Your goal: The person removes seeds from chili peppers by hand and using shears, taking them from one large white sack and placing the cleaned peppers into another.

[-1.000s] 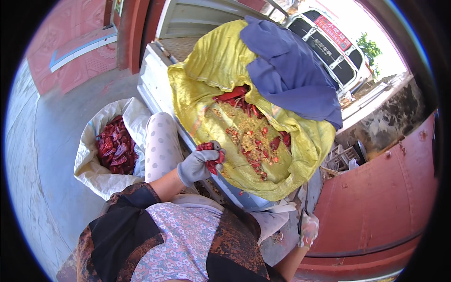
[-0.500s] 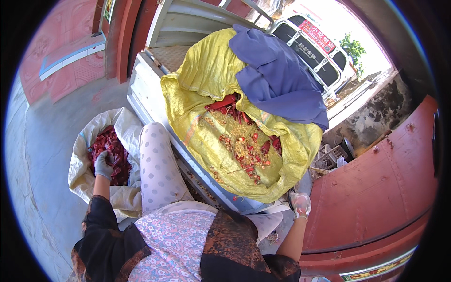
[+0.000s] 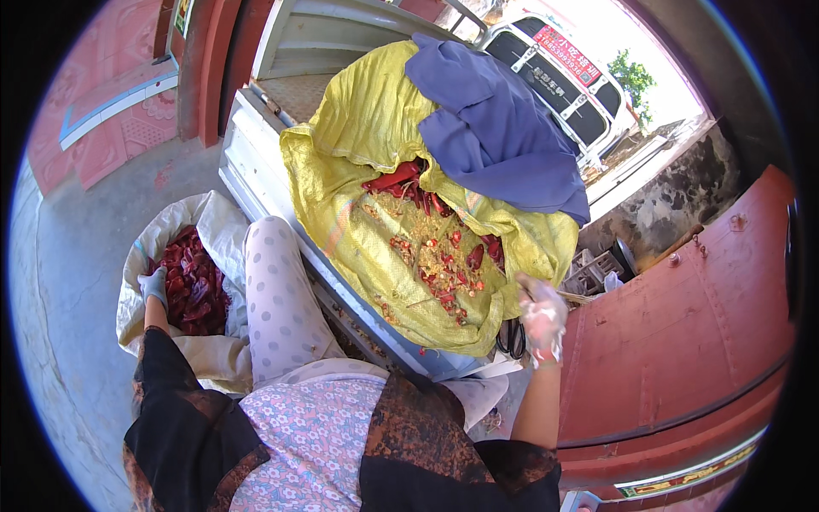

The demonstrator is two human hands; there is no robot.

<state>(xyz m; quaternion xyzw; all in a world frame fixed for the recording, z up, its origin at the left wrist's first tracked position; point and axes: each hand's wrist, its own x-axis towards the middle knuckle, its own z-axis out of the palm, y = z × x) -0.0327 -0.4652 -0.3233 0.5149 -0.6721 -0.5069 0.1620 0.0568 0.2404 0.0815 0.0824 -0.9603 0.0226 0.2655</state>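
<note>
My left hand (image 3: 154, 286), in a grey glove, rests at the inner left side of a white woven sack (image 3: 128, 317), against the dark red dried chillies (image 3: 192, 286) in it. Its fingers look stretched out, with nothing visible held. My right hand (image 3: 543, 320), in a pale stained glove, hovers by the right edge of a yellow woven sack (image 3: 341, 213); motion smears its fingers. Red chillies (image 3: 397, 177) show at that sack's mouth, above scattered seeds and chilli bits (image 3: 439, 260). Just left of my right wrist lie black loops (image 3: 512, 340), their kind unclear.
The yellow sack lies on a white metal cart bed (image 3: 256, 158), partly under a blue-purple cloth (image 3: 499, 128). My knee (image 3: 277, 299) sits between the white sack and the cart. To the right stands a red metal door (image 3: 682, 341); a vehicle (image 3: 554, 81) is parked beyond.
My left hand has moved from the middle of the chillies to the sack's left side. My right hand has risen from below the yellow sack's corner, uncovering the black loops.
</note>
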